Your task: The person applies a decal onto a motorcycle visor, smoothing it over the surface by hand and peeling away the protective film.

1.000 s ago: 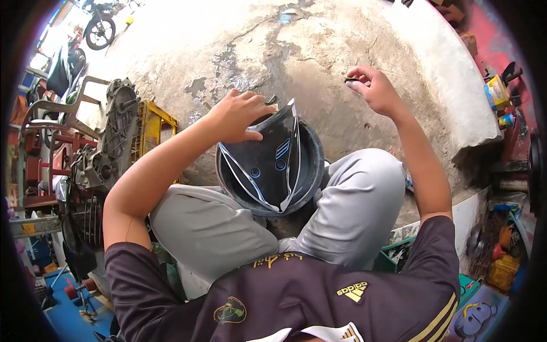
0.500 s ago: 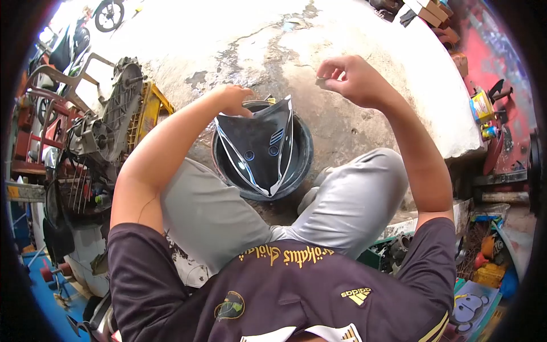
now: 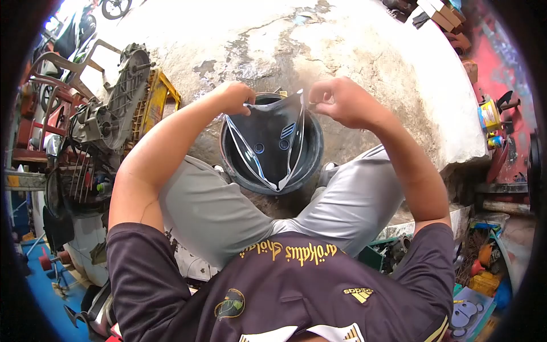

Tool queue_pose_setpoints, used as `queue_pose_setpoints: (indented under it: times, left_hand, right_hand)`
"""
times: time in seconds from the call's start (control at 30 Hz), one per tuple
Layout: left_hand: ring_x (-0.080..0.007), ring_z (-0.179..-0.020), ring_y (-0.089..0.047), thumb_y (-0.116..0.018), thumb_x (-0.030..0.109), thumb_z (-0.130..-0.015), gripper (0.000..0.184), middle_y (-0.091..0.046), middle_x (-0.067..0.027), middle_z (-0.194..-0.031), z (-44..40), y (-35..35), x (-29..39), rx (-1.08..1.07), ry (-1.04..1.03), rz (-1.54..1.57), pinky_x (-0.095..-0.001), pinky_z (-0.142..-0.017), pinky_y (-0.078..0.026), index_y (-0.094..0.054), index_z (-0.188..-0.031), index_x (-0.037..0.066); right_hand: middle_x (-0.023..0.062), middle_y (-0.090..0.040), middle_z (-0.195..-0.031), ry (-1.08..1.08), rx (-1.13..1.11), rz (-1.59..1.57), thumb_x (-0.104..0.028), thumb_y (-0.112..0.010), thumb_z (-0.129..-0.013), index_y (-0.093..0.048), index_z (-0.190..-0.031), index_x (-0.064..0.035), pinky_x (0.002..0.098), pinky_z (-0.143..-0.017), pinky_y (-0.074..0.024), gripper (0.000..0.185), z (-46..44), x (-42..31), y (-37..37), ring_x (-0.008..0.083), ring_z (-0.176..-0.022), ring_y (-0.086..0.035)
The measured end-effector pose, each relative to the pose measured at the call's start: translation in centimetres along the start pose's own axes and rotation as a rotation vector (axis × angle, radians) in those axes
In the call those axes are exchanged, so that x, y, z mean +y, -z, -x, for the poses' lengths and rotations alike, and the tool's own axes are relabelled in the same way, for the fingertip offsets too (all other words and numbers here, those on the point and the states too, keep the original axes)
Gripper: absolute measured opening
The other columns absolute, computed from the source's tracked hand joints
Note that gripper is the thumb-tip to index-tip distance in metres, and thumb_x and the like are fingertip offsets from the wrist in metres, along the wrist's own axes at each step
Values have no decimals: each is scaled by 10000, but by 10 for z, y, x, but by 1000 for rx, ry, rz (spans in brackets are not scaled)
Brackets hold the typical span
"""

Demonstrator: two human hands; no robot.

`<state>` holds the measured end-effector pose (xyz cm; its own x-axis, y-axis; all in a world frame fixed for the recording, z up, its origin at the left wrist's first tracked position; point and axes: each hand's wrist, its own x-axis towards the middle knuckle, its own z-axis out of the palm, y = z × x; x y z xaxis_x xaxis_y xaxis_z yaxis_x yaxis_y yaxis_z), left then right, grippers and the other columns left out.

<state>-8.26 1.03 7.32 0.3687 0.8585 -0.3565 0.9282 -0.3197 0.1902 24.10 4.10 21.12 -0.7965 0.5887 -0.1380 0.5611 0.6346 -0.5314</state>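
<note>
A glossy black motorcycle fairing panel (image 3: 274,128), pointed toward me and edged in white and blue, rests across a round black basin (image 3: 317,149) between my legs. My left hand (image 3: 235,98) is closed around the panel's far left corner, fingers curled over its edge. Just right of the far right corner is my right hand (image 3: 341,102), raised with thumb and fingers pinched together. Whatever small thing may be in that pinch is too unclear to name, and I cannot tell whether the fingertips touch the panel.
Metal engine casings (image 3: 132,82) and a yellow crate (image 3: 160,105) stand on the left, beside a brown chair (image 3: 74,64). Cracked, damp concrete (image 3: 364,62) stretches ahead. On the right are cans (image 3: 489,115) and cardboard boxes (image 3: 439,14).
My right hand has come down and left, close to the panel's right corner. My left hand stays at the left corner. The whole view has shifted slightly.
</note>
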Motion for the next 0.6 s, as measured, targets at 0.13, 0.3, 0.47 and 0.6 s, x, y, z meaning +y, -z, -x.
queue_pose_setpoints:
  times: [0.13,0.3,0.47,0.6]
  left_hand:
    - [-346,-1101,-719,-823,371,-867,384,-767,-143,-1132,6,-7,-5,51,-22,87,-468,-944,-563,-763,-1160,130]
    - [-349,-1047,-715,-827,350,-871,339,-746,-138,-1078,3,-19,-10,124,-36,242,-472,-912,-558,-737,-1080,99]
    - [-347,-1015,-690,-847,308,-845,342,-696,-118,-1046,2,-31,-15,160,-36,341,-476,-895,-545,-681,-1051,92]
    - [-346,-1033,-681,-861,283,-827,375,-678,-129,-1070,-3,-38,-18,177,-33,363,-467,-895,-543,-651,-1070,89]
  right_hand:
    - [152,-781,-961,-76,-24,-68,-160,-738,-905,-765,-1050,-56,403,-828,-578,180,-27,9,-22,304,-895,-748]
    - [172,-785,-975,-156,1,-100,-156,-752,-886,-769,-1054,-31,414,-848,-580,211,-62,28,-57,308,-890,-750]
    - [173,-780,-972,-189,-51,-26,-160,-784,-862,-765,-1008,-29,426,-850,-579,197,-77,66,-70,323,-912,-749]
    - [177,-772,-948,-328,21,-188,-164,-805,-847,-748,-954,-33,439,-832,-578,179,-89,66,-82,347,-917,-748]
